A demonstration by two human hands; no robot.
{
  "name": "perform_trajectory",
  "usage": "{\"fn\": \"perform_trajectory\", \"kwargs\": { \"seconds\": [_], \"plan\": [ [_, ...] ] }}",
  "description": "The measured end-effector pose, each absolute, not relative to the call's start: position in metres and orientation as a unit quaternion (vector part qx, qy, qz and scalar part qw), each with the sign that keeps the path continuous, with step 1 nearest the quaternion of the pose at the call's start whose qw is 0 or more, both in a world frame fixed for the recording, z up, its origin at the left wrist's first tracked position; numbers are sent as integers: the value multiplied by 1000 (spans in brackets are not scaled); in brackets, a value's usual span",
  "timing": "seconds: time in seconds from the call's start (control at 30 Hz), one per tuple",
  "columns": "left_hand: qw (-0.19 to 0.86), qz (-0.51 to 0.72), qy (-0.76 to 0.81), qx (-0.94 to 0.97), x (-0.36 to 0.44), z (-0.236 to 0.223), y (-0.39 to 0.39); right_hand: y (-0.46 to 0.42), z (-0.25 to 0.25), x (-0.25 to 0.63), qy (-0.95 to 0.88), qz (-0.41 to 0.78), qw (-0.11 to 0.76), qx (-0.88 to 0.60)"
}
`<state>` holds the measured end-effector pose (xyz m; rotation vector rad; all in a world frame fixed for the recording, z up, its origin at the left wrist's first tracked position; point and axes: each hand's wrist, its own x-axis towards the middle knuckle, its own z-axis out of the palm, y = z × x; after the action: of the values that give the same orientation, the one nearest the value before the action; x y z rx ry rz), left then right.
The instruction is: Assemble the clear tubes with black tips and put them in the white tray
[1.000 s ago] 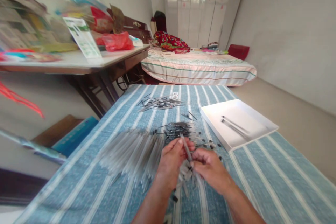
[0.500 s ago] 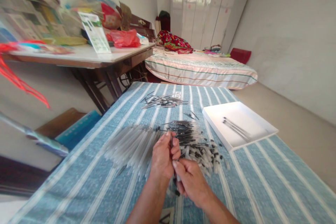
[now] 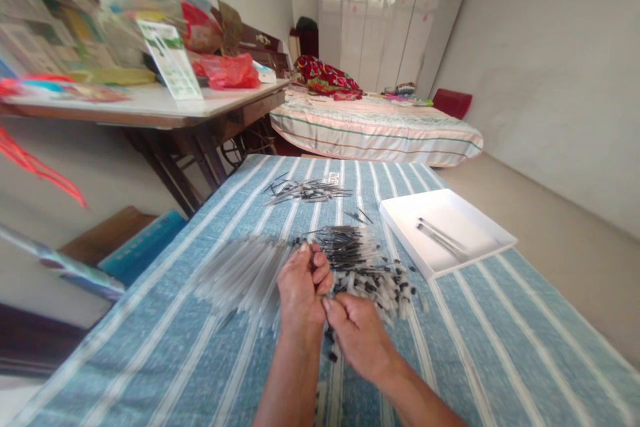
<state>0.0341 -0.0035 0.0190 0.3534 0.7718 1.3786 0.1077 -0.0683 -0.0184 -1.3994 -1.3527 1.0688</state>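
My left hand [image 3: 303,283] is closed, fingers curled, around a slender pen that its fingers mostly hide. Pressed against its palm side, my right hand [image 3: 363,333] pinches the near end of the same pen between thumb and fingers. Left of the hands lies a wide heap of clear pen barrels [image 3: 235,273]. Just beyond them are dark pen refills [image 3: 345,247]. A pile of clear pen caps with black ends [image 3: 385,287] spreads to the right. Several black bits [image 3: 331,347] show below the right hand.
A shallow white box [image 3: 480,243] at the right holds a few pens [image 3: 443,237]. Another pile of thin dark and grey pieces [image 3: 307,190] lies at the far end of the striped cloth [image 3: 175,333]. A cluttered side table [image 3: 225,103] stands left, a bed [image 3: 375,127] beyond.
The view has shifted slightly, so the scene sits a little further left and higher. Both hands stay together, the left fingers slightly more curled over.
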Motion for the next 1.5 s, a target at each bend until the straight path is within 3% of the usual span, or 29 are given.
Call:
{"fn": "perform_trajectory", "kwargs": {
  "seconds": [0.1,0.37,0.43,0.5,0.6,0.8,0.97,1.1,1.27,1.37,1.5],
  "plan": [
    [720,599,322,138,38,23,-1,-70,-17,112,-491,517,430,-554],
    [759,572,279,137,52,29,-3,-73,-13,120,-467,541,468,-519],
    [715,608,306,159,46,34,2,-84,-14,120,-498,509,450,-539],
    [606,695,340,183,32,45,11,-100,-20,121,-541,483,408,-554],
    [580,717,309,234,12,66,23,-118,-30,134,-573,458,379,-565],
    [723,534,309,311,25,48,14,-77,-33,193,-599,217,381,-671],
    [779,373,348,365,39,8,1,-50,-38,218,-611,152,293,-719],
    [797,292,345,400,40,-1,-5,-49,-40,221,-599,132,311,-726],
    [793,245,349,435,44,-5,-10,-46,-22,214,-577,263,394,-665],
    [791,221,343,455,46,-10,-12,-44,-15,206,-568,375,406,-609],
    [778,206,350,480,45,-14,-13,-41,-17,201,-571,430,397,-576]
  ]
}}
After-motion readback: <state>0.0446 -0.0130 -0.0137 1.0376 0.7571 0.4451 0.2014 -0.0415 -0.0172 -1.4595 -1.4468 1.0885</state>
